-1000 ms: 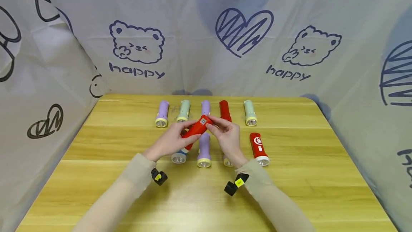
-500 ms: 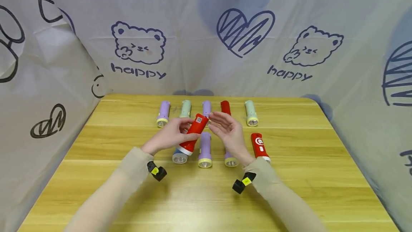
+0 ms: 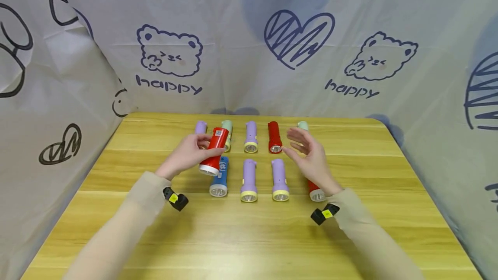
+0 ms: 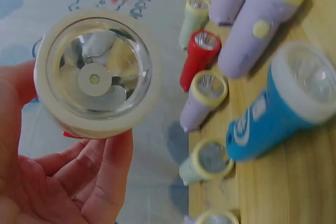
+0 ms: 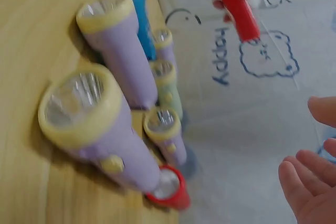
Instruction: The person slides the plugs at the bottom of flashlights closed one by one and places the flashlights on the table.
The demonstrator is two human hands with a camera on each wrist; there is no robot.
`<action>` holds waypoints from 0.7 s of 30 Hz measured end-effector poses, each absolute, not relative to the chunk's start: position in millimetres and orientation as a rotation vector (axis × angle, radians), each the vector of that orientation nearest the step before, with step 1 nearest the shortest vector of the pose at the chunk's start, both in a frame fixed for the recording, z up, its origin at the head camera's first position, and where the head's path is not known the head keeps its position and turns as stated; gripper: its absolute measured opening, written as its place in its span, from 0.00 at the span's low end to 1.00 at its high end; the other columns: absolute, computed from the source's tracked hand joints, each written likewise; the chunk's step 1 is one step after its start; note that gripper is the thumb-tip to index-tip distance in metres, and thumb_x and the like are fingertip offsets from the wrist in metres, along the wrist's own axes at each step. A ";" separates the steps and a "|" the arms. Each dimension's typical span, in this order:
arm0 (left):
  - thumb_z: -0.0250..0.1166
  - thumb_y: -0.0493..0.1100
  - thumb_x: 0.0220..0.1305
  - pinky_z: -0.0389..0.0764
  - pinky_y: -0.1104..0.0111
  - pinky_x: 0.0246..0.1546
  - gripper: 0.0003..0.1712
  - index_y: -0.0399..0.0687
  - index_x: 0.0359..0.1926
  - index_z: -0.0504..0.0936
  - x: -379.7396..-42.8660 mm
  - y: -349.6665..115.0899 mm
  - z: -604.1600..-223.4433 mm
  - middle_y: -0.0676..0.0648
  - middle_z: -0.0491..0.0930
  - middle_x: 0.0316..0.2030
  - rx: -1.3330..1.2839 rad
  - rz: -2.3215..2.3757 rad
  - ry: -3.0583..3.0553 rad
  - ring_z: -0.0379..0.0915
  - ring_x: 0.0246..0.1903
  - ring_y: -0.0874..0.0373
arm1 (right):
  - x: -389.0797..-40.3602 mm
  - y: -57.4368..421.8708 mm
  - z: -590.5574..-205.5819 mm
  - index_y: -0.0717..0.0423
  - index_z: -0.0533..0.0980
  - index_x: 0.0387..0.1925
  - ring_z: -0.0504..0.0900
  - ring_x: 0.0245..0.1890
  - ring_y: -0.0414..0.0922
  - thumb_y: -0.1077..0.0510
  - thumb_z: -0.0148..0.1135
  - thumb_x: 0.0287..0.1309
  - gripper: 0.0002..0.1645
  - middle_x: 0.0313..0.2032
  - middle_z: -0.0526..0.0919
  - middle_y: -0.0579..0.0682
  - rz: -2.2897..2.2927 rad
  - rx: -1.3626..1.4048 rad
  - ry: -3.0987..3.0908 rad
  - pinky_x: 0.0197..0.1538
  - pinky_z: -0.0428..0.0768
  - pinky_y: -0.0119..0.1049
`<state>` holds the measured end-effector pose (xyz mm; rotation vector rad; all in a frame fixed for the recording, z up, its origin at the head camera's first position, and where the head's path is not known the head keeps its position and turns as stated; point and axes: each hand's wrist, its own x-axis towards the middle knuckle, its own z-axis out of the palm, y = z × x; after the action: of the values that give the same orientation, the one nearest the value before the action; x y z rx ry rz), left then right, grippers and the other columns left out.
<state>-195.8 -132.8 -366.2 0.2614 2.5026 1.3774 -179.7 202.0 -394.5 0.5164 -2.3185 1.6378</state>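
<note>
My left hand (image 3: 188, 152) grips a red flashlight (image 3: 215, 150) with a white rim, raised over the table with its lens end toward me. In the left wrist view its round lens (image 4: 97, 74) faces the camera, thumb on one side and fingers on the other. Behind and below it lies a blue flashlight (image 3: 221, 180) with a white rim. My right hand (image 3: 313, 159) holds nothing; its fingers are spread and relaxed above another red flashlight (image 3: 316, 191), which it partly covers. To its left, in the back row, is a red flashlight (image 3: 274, 136) with a red rim.
Two purple flashlights, one in the middle (image 3: 249, 180) and one beside it (image 3: 279, 179), lie in the front row. The back row holds a purple flashlight (image 3: 250, 136) and pale green ones, partly hidden by my hands. A printed cloth (image 3: 241, 55) hangs behind the wooden table (image 3: 249, 237).
My right hand has let go of the red flashlight's end and moved right. My left hand has carried that flashlight left and turned it more upright, uncovering the purple flashlights.
</note>
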 end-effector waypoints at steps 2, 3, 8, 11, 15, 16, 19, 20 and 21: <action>0.70 0.56 0.63 0.85 0.70 0.37 0.35 0.36 0.60 0.75 -197.3 -140.1 -367.9 0.37 0.82 0.49 0.220 1.366 2.518 0.82 0.35 0.56 | -179.3 210.6 -392.6 0.63 0.69 0.66 0.79 0.61 0.59 0.70 0.69 0.58 0.34 0.62 0.79 0.62 1.597 0.496 -2.335 0.62 0.80 0.40; 0.70 0.56 0.63 0.85 0.71 0.37 0.34 0.35 0.60 0.75 -197.8 -143.8 -369.0 0.37 0.81 0.50 0.199 1.362 2.521 0.81 0.35 0.56 | -178.9 214.9 -391.8 0.63 0.69 0.66 0.78 0.61 0.60 0.69 0.69 0.58 0.34 0.62 0.79 0.61 1.578 0.487 -2.343 0.62 0.80 0.39; 0.68 0.53 0.66 0.85 0.71 0.37 0.32 0.33 0.60 0.75 -197.7 -159.0 -377.1 0.38 0.77 0.47 0.130 1.395 2.497 0.79 0.34 0.57 | -176.7 234.4 -391.2 0.62 0.71 0.65 0.79 0.61 0.57 0.67 0.69 0.60 0.32 0.62 0.79 0.61 1.455 0.446 -2.406 0.61 0.80 0.30; 0.68 0.53 0.66 0.85 0.71 0.36 0.32 0.31 0.59 0.75 -197.8 -165.4 -385.1 0.39 0.79 0.44 0.108 1.399 2.491 0.79 0.32 0.58 | -176.7 245.9 -394.4 0.63 0.72 0.63 0.79 0.61 0.58 0.65 0.69 0.60 0.30 0.61 0.79 0.62 1.338 0.453 -2.466 0.61 0.82 0.39; 0.67 0.55 0.66 0.84 0.69 0.37 0.32 0.31 0.56 0.76 -198.4 -173.4 -396.1 0.39 0.82 0.43 0.059 1.332 2.501 0.79 0.32 0.57 | -176.5 259.7 -399.2 0.65 0.72 0.63 0.77 0.62 0.63 0.63 0.71 0.59 0.32 0.61 0.78 0.65 1.133 0.497 -2.569 0.62 0.79 0.59; 0.67 0.56 0.66 0.84 0.69 0.37 0.32 0.31 0.55 0.76 -198.2 -175.1 -398.3 0.38 0.82 0.43 0.044 1.306 2.504 0.79 0.33 0.56 | -176.4 262.6 -400.4 0.66 0.71 0.63 0.77 0.62 0.64 0.62 0.72 0.58 0.33 0.61 0.78 0.65 1.073 0.505 -2.597 0.62 0.78 0.60; 0.66 0.57 0.66 0.83 0.67 0.38 0.32 0.32 0.54 0.76 -197.6 -178.3 -403.8 0.38 0.83 0.45 0.012 1.222 2.505 0.79 0.35 0.55 | -175.4 269.9 -404.2 0.66 0.72 0.63 0.75 0.63 0.65 0.59 0.73 0.56 0.35 0.62 0.77 0.66 0.885 0.527 -2.663 0.65 0.74 0.62; 0.66 0.58 0.66 0.82 0.67 0.38 0.32 0.33 0.54 0.77 -197.3 -178.9 -405.7 0.38 0.83 0.45 0.004 1.194 2.504 0.79 0.35 0.55 | -174.8 271.8 -405.4 0.66 0.72 0.63 0.74 0.64 0.65 0.58 0.73 0.56 0.35 0.62 0.77 0.66 0.836 0.525 -2.684 0.66 0.73 0.62; 0.66 0.58 0.66 0.81 0.68 0.38 0.33 0.32 0.54 0.77 -197.0 -179.2 -407.5 0.38 0.83 0.45 0.003 1.169 2.501 0.79 0.36 0.54 | -174.4 273.6 -406.7 0.66 0.72 0.63 0.74 0.64 0.65 0.57 0.73 0.56 0.36 0.63 0.77 0.67 0.796 0.522 -2.702 0.67 0.72 0.63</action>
<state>-197.0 -179.2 -407.5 0.0028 2.5009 1.1691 -174.4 273.6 -406.7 0.5217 -2.7015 0.7959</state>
